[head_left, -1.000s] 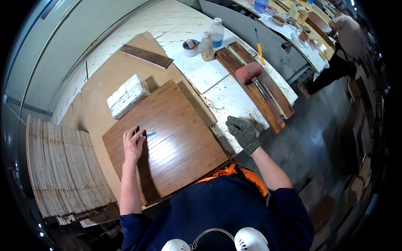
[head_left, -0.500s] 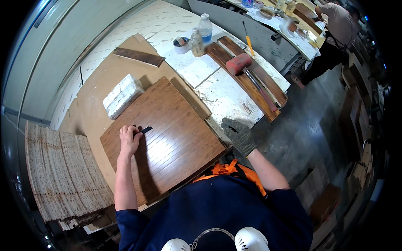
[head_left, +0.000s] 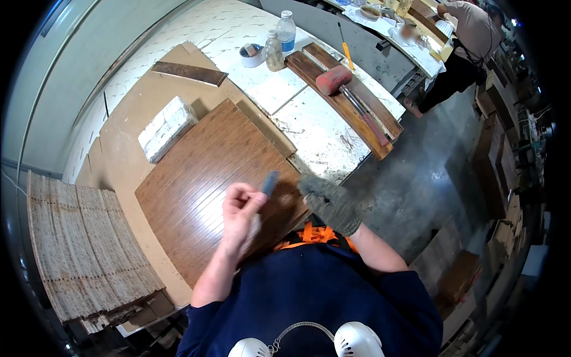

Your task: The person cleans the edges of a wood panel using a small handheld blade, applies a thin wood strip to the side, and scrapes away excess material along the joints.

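Between the thumb and fingers of my bare left hand [head_left: 239, 209] is a small dark flat strip [head_left: 270, 183], raised over the brown wooden panel [head_left: 202, 160]. Its exact kind is unclear. The panel has a glossy, grooved surface and lies on a tan board. My right hand [head_left: 330, 203], in a grey-green knit glove with a dark worn spot, is at the panel's right corner. Its fingers look extended toward the wood, slightly blurred, with nothing visible in them. A white wrapped block [head_left: 168, 130] sits against the panel's far left edge.
A red-headed mallet [head_left: 334, 80] lies across wooden planks [head_left: 333, 98] at the right, near a yellow-handled screwdriver [head_left: 347, 55]. Two bottles [head_left: 286, 33] and a tape roll [head_left: 252, 56] stand beyond. Stacked slats [head_left: 89, 250] are at left. Another person [head_left: 470, 41] works at the far right.
My left hand has moved right across the panel, lifting the dark strip toward my right hand. My gloved right hand has shifted slightly left, onto the panel's corner. The view has shifted a little.
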{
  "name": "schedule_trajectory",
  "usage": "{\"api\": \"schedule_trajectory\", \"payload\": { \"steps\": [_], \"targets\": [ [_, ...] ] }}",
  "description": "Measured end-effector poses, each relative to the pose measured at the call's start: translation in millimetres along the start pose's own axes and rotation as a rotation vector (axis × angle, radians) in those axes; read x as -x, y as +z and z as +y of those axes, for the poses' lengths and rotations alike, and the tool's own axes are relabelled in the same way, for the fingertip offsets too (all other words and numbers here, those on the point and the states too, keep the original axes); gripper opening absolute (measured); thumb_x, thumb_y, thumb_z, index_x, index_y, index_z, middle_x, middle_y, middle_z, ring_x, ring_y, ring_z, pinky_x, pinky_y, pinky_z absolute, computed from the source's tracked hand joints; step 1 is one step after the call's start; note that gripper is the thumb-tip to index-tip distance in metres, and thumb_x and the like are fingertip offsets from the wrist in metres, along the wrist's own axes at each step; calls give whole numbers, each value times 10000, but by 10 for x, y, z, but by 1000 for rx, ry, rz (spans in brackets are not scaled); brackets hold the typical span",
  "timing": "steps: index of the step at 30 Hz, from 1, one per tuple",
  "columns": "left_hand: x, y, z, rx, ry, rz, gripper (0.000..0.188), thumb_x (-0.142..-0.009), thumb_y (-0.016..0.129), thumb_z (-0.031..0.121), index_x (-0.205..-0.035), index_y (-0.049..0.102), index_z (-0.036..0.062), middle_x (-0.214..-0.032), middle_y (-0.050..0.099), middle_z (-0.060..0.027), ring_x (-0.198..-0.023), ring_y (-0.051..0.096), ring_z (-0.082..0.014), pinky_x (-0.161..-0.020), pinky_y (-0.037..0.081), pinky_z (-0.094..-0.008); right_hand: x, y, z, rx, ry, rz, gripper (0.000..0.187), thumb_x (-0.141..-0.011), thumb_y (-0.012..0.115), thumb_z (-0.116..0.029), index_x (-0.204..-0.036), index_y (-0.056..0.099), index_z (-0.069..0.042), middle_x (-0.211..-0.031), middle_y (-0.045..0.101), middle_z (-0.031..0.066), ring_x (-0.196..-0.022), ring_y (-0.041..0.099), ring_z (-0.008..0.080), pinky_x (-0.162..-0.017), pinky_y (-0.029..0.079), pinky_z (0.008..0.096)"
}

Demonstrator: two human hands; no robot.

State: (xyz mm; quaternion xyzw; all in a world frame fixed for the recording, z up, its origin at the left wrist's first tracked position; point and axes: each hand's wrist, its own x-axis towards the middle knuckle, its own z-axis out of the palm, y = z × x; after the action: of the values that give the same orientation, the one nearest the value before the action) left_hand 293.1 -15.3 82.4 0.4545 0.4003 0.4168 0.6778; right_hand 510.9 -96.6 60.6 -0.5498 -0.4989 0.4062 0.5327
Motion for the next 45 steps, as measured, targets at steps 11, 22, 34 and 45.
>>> {"api": "schedule_trajectory", "payload": {
  "steps": [11,22,34,45],
  "targets": [
    [64,487,-35,538,-257,-42,185,-858,681,4,-825,519,86,-774,639,-31,-734,619,-123,-722,503,-241,-329,66,-254,-153,192,-355,346,-893,664,-149,-1213,624,-24,-1091,686,107,-974,630,137,-863,504,291],
    [-180,674,-196,203,-35,138,178,-947,612,155,-1042,601,5,-917,670,-71,-842,617,-130,-826,487,-285,-1039,-28,47,-468,392,-254,141,-889,662,-107,-980,680,-1,-875,655,27,-780,593,98,-708,492,247],
    [-563,705,-73,314,-193,362,222,-971,547,212,-848,623,42,-721,647,-68,-807,638,-203,-805,486,-345,-1560,-167,401,-128,69,-269,350,-862,653,-71,-1202,600,-7,-1067,651,90,-933,628,169,-845,513,293],
    [-875,356,121,-819,37,55,131,-903,633,113,-866,661,-10,-672,646,-77,-651,640,-192,-614,499,-304,-2102,-220,357,431,-514,-751,250,-842,647,-148,-1081,684,-86,-926,686,143,-850,638,299,-748,524,405]
  ]
}}
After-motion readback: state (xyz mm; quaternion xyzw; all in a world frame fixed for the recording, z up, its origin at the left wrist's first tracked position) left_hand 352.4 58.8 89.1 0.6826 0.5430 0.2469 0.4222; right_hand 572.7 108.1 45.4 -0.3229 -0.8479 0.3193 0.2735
